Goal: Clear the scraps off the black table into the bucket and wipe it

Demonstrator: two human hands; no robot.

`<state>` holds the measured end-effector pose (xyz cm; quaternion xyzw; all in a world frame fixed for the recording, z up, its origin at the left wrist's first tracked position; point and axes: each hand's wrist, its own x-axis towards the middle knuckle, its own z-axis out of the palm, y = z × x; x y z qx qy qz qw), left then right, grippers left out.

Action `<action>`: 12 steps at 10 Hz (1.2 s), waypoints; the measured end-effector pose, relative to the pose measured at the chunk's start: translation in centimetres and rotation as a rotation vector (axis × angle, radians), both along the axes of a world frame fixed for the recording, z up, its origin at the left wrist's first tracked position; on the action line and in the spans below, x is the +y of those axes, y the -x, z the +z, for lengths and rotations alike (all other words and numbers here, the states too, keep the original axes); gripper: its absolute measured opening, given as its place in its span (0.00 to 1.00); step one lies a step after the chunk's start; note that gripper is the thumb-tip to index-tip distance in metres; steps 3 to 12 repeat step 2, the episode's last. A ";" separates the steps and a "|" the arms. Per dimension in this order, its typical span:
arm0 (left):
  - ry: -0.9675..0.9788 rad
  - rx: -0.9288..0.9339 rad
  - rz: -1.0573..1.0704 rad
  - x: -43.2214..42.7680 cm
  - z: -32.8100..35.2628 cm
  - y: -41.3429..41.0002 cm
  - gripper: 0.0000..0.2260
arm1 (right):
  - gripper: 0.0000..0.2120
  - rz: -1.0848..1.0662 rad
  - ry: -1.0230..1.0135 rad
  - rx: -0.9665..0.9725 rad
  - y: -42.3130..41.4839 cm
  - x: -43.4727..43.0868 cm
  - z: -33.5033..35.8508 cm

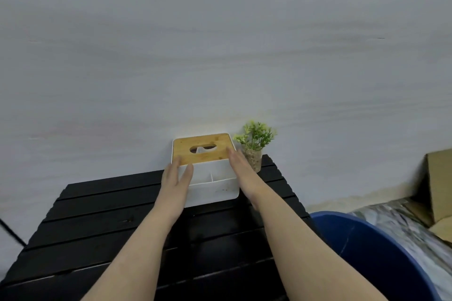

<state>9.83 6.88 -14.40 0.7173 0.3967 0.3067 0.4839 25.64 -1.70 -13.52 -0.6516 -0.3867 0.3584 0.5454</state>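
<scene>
A black slatted table (102,222) fills the lower left. At its far edge against the wall stands a white tissue box with a bamboo lid (203,145) and front compartments. My left hand (175,178) lies flat against the box's left side, thumb over the compartment rim. My right hand (241,168) presses flat against its right side. Both hands clasp the box between them. A blue bucket (371,252) stands on the floor right of the table. I see no scraps on the table.
A small green plant in a glass pot (255,146) stands just right of the box, close to my right hand. A cardboard box (437,178) sits at the far right on the floor. A plain wall rises right behind the table.
</scene>
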 end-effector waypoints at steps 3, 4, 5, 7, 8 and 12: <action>0.009 0.091 -0.007 -2.9 0.7 3.2 0.24 | 0.27 -0.091 0.028 0.003 1.7 -6.0 0.3; 0.009 0.091 -0.007 -2.9 0.7 3.2 0.24 | 0.27 -0.091 0.028 0.003 1.7 -6.0 0.3; 0.009 0.091 -0.007 -2.9 0.7 3.2 0.24 | 0.27 -0.091 0.028 0.003 1.7 -6.0 0.3; 0.009 0.091 -0.007 -2.9 0.7 3.2 0.24 | 0.27 -0.091 0.028 0.003 1.7 -6.0 0.3; 0.009 0.091 -0.007 -2.9 0.7 3.2 0.24 | 0.27 -0.091 0.028 0.003 1.7 -6.0 0.3; 0.009 0.091 -0.007 -2.9 0.7 3.2 0.24 | 0.27 -0.091 0.028 0.003 1.7 -6.0 0.3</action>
